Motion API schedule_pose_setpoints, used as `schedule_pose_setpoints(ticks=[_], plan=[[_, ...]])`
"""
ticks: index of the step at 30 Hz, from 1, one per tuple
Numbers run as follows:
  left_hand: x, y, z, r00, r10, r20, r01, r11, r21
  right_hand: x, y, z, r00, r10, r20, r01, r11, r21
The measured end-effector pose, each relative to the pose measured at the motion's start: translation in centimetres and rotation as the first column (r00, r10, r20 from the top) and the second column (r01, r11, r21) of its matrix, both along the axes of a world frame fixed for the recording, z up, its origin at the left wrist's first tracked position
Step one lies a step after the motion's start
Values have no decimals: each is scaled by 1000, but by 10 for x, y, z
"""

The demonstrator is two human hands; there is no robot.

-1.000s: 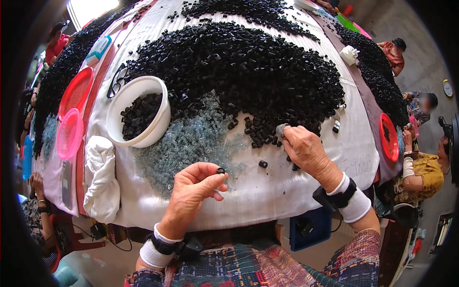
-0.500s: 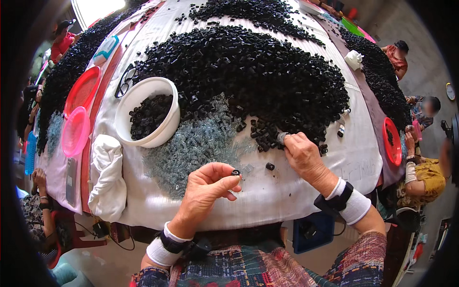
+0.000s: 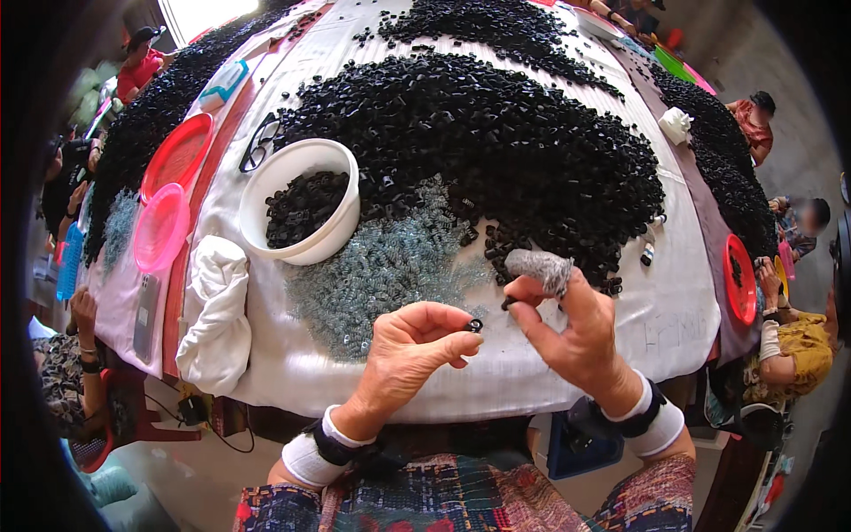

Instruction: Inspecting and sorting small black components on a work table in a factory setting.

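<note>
Between the thumb and fingertips of my left hand (image 3: 406, 350) is a small black plastic part (image 3: 475, 325) with a round opening. My right hand (image 3: 581, 341), a little to the right, pinches another small dark piece (image 3: 508, 303) between thumb and finger; its shape is mostly hidden. Grey wrapping (image 3: 542, 269) covers a finger of that hand. Both hands are just above the near part of the white cloth (image 3: 425, 390). Beyond them lie a heap of small silvery-blue springs (image 3: 381, 275) and a large heap of black plastic parts (image 3: 461, 124).
A white tub (image 3: 347, 226) holding black parts stands left of the springs. Farther left are eyeglasses (image 3: 260, 144), a crumpled white cloth (image 3: 213, 315), a phone (image 3: 146, 315), a pink basket (image 3: 161, 229) and a red basket (image 3: 182, 146). Other people sit along both sides.
My right hand has drawn back from the heap's near edge toward my left hand, and a small dark piece now shows in its fingertips. The left hand keeps its part. The view has shifted slightly.
</note>
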State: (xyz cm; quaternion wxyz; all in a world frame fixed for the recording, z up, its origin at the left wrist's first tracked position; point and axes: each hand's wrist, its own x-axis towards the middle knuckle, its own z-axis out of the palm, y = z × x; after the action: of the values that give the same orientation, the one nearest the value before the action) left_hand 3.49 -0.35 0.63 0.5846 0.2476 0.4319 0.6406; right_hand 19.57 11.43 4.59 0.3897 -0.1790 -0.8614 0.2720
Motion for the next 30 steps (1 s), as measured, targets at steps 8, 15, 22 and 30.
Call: schedule_pose_setpoints(ticks=[8, 15, 22, 30], plan=[[5, -4, 5, 985, 49, -166, -47, 999, 14, -8, -21, -6, 999, 32, -37, -30, 998, 49], [10, -5, 1, 947, 108, -303, -103, 994, 33, -11, -23, -13, 999, 43, -23, -40, 992, 120], [10, -4, -1, 934, 106, -340, -127, 991, -38, -13, -25, -15, 997, 54, 52, -63, 981, 185], [6, -2, -4, 948, 114, -299, -130, 991, -37, -20, -28, -17, 992, 5, 126, -28, 983, 182]])
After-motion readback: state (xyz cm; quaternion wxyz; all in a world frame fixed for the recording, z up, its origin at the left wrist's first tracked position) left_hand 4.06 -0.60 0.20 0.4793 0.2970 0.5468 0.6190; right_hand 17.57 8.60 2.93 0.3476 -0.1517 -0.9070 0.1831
